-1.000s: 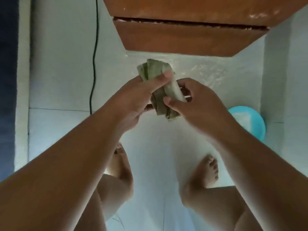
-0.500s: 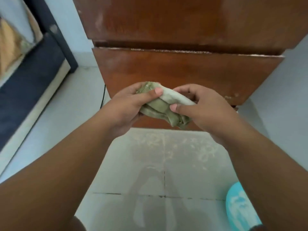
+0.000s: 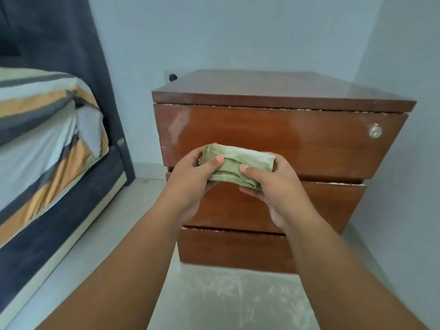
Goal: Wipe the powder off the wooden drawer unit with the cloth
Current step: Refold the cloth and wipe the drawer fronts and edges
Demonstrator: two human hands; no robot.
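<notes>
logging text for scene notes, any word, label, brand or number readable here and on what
None: no word, label, brand, number or sign is readable in this view.
The wooden drawer unit: bare wood with pale smears, no lettering.
The round metal lock on its top drawer: too small and blurred to show any marking.
The cloth, gripped by the left hand and right hand: plain green.
The striped bedsheet: stripes only.

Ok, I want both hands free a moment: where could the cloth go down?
The drawer unit top is bare, walls behind. The floor between bed and unit is free. In front, powder covers the floor; the left hand and right hand crowd the cloth.
</notes>
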